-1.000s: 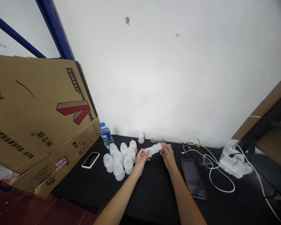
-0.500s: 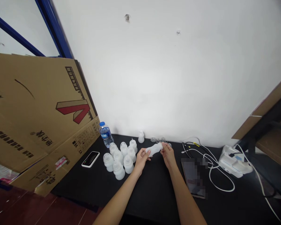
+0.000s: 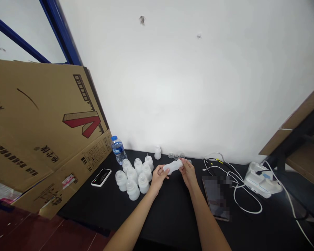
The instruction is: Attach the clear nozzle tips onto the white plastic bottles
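Note:
A translucent white baby bottle (image 3: pixel 173 166) lies tilted in the air between my hands, above the black table. My left hand (image 3: pixel 159 177) is closed round its left end. At the other end, my right hand (image 3: pixel 187 169) pinches the bottle's neck with the fingertips; whatever small part is there is hidden by the fingers. Left of my left hand, several white baby bottles (image 3: pixel 132 174) with clear tops stand upright in a cluster. One more white bottle (image 3: pixel 157 153) stands by the wall. Clear round parts (image 3: pixel 171 155) lie behind my right hand.
A water bottle (image 3: pixel 118 150) and a phone (image 3: pixel 101 177) are on the left, beside a large cardboard box (image 3: pixel 49 132). To the right lie a dark tablet (image 3: pixel 216 198), white cables (image 3: pixel 247 211) and a white power strip (image 3: pixel 261 179). The wall (image 3: pixel 188 87) rises behind the table.
The held bottle has shifted very slightly in my hands. My arms and everything on the table stay where they were.

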`<state>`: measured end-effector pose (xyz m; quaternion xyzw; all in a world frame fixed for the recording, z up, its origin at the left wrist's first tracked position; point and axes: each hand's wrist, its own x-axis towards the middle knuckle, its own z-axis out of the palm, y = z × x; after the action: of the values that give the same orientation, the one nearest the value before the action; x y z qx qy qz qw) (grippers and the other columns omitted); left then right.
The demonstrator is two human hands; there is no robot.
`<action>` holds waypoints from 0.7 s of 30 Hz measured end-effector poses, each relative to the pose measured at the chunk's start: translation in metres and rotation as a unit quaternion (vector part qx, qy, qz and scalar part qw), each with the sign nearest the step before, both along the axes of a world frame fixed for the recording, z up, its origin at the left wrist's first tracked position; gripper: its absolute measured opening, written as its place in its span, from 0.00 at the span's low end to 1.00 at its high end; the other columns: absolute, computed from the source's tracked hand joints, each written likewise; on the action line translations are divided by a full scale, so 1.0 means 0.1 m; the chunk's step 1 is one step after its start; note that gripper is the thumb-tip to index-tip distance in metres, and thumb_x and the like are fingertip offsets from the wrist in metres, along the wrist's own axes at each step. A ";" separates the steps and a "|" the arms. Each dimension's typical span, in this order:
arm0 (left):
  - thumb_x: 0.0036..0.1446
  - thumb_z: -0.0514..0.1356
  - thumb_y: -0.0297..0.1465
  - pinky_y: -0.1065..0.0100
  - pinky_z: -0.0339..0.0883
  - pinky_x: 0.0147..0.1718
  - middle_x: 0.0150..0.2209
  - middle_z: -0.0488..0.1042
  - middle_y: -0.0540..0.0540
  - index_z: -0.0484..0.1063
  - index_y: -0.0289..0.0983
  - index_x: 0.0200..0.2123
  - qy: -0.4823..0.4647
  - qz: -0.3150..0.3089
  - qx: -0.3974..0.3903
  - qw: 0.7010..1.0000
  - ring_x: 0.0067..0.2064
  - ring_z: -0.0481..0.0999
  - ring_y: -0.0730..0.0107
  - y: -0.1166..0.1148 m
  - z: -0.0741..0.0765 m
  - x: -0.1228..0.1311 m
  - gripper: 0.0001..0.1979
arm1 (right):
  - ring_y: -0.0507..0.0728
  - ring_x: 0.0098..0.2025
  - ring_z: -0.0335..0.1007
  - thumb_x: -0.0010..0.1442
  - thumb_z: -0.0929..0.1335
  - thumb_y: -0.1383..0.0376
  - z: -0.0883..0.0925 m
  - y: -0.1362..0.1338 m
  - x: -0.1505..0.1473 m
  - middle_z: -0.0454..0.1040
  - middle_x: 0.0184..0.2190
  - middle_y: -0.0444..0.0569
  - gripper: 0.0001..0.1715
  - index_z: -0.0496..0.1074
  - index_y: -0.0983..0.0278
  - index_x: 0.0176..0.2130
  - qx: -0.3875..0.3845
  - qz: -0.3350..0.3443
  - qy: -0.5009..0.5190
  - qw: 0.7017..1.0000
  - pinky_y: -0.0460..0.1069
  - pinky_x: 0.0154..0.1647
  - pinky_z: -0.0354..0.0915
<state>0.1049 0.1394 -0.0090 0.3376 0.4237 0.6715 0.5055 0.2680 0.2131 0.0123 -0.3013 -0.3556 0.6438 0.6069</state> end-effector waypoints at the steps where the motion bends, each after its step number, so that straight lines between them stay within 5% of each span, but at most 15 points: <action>1: 0.47 0.81 0.49 0.70 0.75 0.29 0.38 0.86 0.40 0.77 0.36 0.42 -0.001 -0.003 -0.003 1.000 0.35 0.85 0.63 -0.01 0.00 0.00 0.30 | 0.51 0.28 0.66 0.47 0.86 0.45 0.01 -0.01 0.00 0.83 0.40 0.50 0.28 0.84 0.59 0.40 -0.001 0.007 0.000 1.000 0.47 0.22 0.62; 6: 0.50 0.77 0.55 0.69 0.76 0.29 0.31 0.82 0.44 0.76 0.35 0.40 -0.013 -0.013 -0.019 1.000 0.31 0.86 0.62 -0.02 0.01 0.00 0.31 | 0.53 0.29 0.69 0.47 0.86 0.48 0.05 -0.06 0.00 0.85 0.50 0.53 0.31 0.85 0.56 0.48 0.000 0.053 -0.004 0.999 0.47 0.23 0.64; 11: 0.50 0.77 0.57 0.70 0.73 0.28 0.31 0.83 0.44 0.76 0.35 0.40 -0.007 -0.011 -0.024 1.000 0.29 0.85 0.64 -0.02 0.01 -0.01 0.32 | 0.50 0.27 0.67 0.47 0.86 0.50 0.04 -0.06 -0.01 0.85 0.49 0.53 0.31 0.85 0.57 0.48 0.002 0.059 -0.004 0.998 0.46 0.23 0.62; 21: 0.46 0.81 0.50 0.69 0.72 0.28 0.35 0.86 0.41 0.76 0.37 0.41 0.038 -0.004 0.005 0.999 0.34 0.85 0.60 -0.01 0.01 -0.01 0.30 | 0.42 0.17 0.45 0.47 0.86 0.48 0.01 -0.01 -0.03 0.85 0.37 0.51 0.30 0.82 0.61 0.42 0.020 0.016 -0.008 1.000 0.44 0.15 0.44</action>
<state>0.1040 0.1389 -0.0084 0.3672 0.4378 0.6585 0.4898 0.2651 0.2123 0.0136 -0.2887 -0.3781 0.6440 0.5991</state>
